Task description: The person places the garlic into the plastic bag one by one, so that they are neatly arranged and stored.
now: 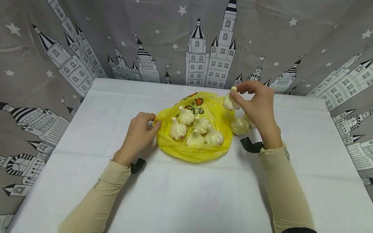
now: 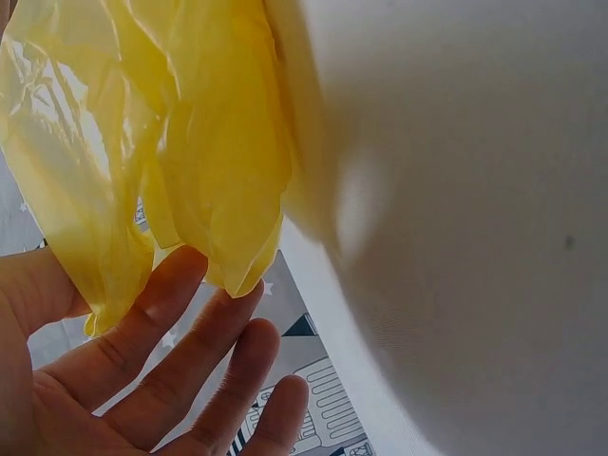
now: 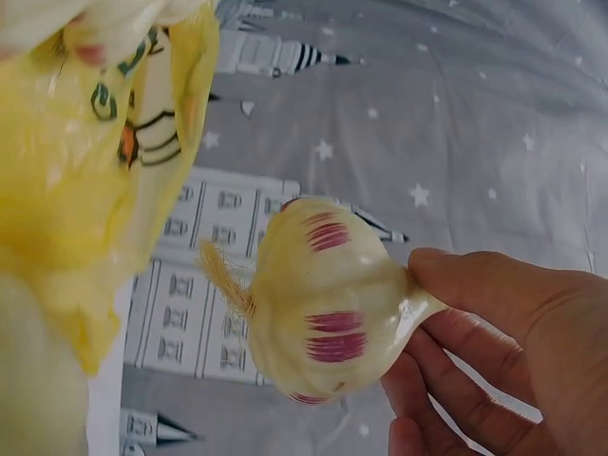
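Observation:
A yellow plastic bag (image 1: 192, 155) lies opened out on the white table, with several garlic bulbs (image 1: 195, 138) inside. At its left edge my left hand (image 1: 141, 132) pinches the rim between thumb and index finger; the left wrist view shows the other fingers extended beside the yellow plastic (image 2: 218, 152). My right hand (image 1: 256, 105) holds one garlic bulb (image 1: 231, 102) by its stem, raised over the bag's right rim. In the right wrist view this bulb (image 3: 328, 304) shows purple streaks and a tuft of roots, with thumb and fingers at the stem.
Right of the bag, more garlic bulbs (image 1: 240, 126) lie on the white tablecloth (image 1: 186, 194), partly hidden behind my right hand. A grey curtain (image 1: 163, 29) printed with castles and stars hangs along the table's back and sides. Black straps show at both wrists.

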